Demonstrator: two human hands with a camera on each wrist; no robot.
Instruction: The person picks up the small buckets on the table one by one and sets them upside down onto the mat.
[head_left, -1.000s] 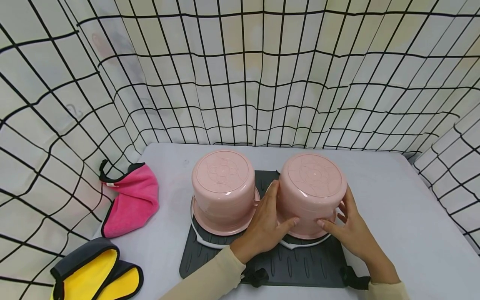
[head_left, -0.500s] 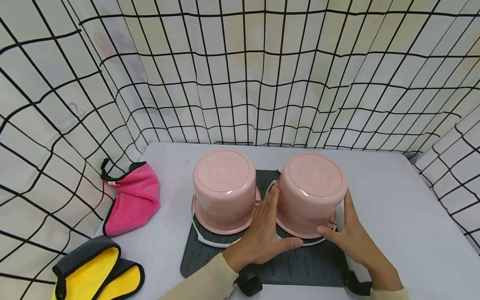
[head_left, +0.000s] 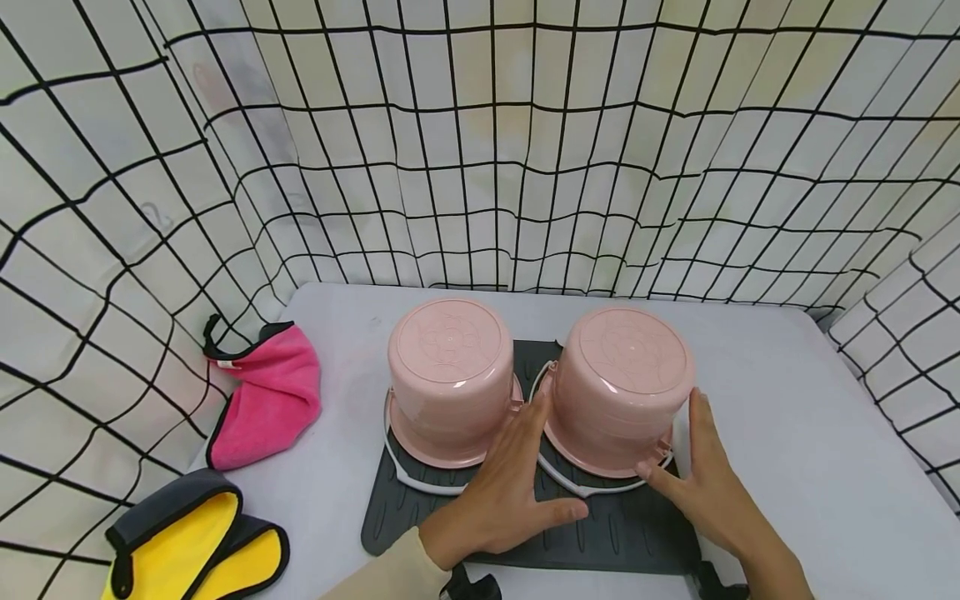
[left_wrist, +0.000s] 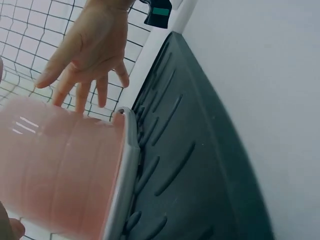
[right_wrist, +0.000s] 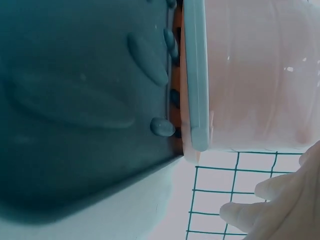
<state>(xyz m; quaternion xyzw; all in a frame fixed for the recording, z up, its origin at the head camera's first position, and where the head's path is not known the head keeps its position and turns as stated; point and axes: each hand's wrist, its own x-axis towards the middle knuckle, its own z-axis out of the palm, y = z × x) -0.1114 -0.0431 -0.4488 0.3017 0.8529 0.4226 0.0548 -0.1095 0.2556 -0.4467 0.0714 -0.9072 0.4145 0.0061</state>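
Note:
Two pink plastic buckets stand upside down side by side, the left bucket (head_left: 448,358) and the right bucket (head_left: 626,367). Between them is my left hand (head_left: 498,496), fingers straight toward the gap and thumb spread to the right. Its fingertips overlap the right bucket's near left side. My right hand (head_left: 708,492) is at that bucket's right side, fingers extended, thumb tip right by the rim. The left wrist view shows the right hand (left_wrist: 97,47) spread with nothing in its grasp. A pale bail handle (head_left: 581,490) curves round the front of the right bucket's rim.
Beneath the buckets lies a dark grey ridged mat (head_left: 600,537) on a white table (head_left: 810,400). At the left are a pink cloth item with black trim (head_left: 270,400) and a yellow-and-black one (head_left: 180,550). Black wire mesh (head_left: 480,192) fences the back and sides.
Both hands have loosened from the right bucket. The left hand has drawn back toward the left and nearer, its thumb off the bucket. The right fingers have straightened, uncovering more of the handle.

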